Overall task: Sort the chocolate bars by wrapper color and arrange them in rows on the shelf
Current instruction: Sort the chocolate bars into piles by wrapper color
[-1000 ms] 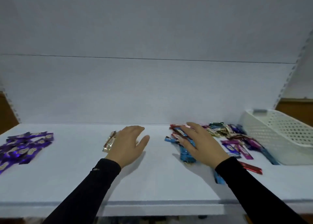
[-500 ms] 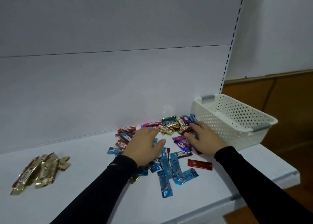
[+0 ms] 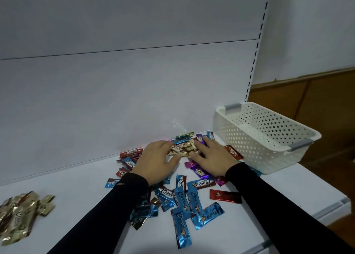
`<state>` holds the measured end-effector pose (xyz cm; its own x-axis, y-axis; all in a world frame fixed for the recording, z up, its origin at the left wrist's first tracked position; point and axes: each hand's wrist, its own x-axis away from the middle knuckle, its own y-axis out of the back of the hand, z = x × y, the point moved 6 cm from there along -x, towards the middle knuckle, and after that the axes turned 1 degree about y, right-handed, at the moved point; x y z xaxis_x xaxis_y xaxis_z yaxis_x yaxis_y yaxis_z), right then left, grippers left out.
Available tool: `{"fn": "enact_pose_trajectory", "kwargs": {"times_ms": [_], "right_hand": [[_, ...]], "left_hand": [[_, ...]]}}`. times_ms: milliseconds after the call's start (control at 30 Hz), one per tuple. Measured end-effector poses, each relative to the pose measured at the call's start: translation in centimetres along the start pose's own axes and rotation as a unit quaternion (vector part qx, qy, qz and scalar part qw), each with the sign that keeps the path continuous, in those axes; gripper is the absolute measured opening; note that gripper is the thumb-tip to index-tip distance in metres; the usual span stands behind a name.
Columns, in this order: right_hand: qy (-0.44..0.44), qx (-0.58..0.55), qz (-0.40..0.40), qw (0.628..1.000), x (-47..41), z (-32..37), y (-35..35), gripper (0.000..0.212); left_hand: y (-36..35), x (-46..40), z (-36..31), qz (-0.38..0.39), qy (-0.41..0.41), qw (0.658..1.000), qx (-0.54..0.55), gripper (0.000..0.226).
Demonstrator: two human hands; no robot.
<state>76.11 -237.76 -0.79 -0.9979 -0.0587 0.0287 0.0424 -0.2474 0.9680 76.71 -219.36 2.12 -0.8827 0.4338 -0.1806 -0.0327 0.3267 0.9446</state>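
1. The shelf is a white board with a white back panel behind it; a mixed heap of chocolate bars lies on it, right of centre and reaching up to the back panel.
2. The left hand rests palm down on the left part of the heap, fingers loosely spread and bent a little, the fingertips touching small gold-and-white bars at the heap's top. Whether it pinches any of them cannot be told.
3. The right hand lies palm down on the right part of the heap, fingers spread, touching the same gold-and-white bars and a purple bar. No clear pinch shows here either.
4. Both arms wear black sleeves.
5. Blue bars lie scattered toward the front edge, below and between the forearms, several overlapping and pointing different ways.
6. One red bar lies alone just beside the right sleeve; another red bar lies between the right hand and the basket; more red ones sit left of the left hand, against the back panel.
7. A purple bar with magenta ends lies just below the right hand.
8. A sorted group of gold bars lies well apart at the shelf's left edge.
9. A white perforated basket with grey handles stands at the right end of the shelf, just beside the heap.
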Motion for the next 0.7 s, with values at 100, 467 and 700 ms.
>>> {"fn": "enact_pose_trajectory", "kwargs": {"times_ms": [100,467,700], "right_hand": [[0.032,-0.083,0.015,0.996,1.6,1.5,-0.1,0.065],[-0.077,0.016,-0.068,0.995,2.5,-1.8,0.6,0.086],[-0.014,-0.124,-0.084,0.989,3.5,-0.1,1.3,0.059]], "left_hand": [[0.0,0.0,-0.1,0.003,0.0,1.0,0.001,0.058],[-0.5,-1.4,-3.0,0.013,-0.02,0.999,0.024,0.049],[-0.9,-1.0,-2.5,0.022,-0.018,0.999,0.035,0.049]]}}
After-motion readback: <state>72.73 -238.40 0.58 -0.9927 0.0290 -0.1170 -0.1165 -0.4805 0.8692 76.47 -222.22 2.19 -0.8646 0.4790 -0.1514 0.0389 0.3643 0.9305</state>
